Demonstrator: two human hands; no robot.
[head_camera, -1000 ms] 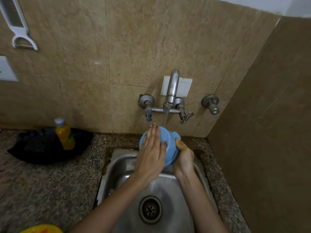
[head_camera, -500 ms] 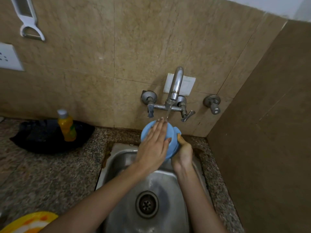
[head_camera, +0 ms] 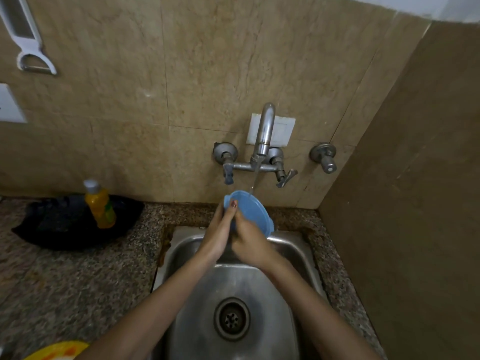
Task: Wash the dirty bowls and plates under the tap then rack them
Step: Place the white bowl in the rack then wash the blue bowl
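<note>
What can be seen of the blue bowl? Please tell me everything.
The blue bowl looks like smooth plastic, round, with small tabs on its rim. It is tilted steeply above the back edge of the sink, under thin water from the tap. The left hand grips its left rim; the right hand covers its lower part.

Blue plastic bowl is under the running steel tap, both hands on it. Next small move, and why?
Probably rotate the blue plastic bowl a little between left hand and right hand: the thin stream from the steel tap strikes only near its far rim.
</note>
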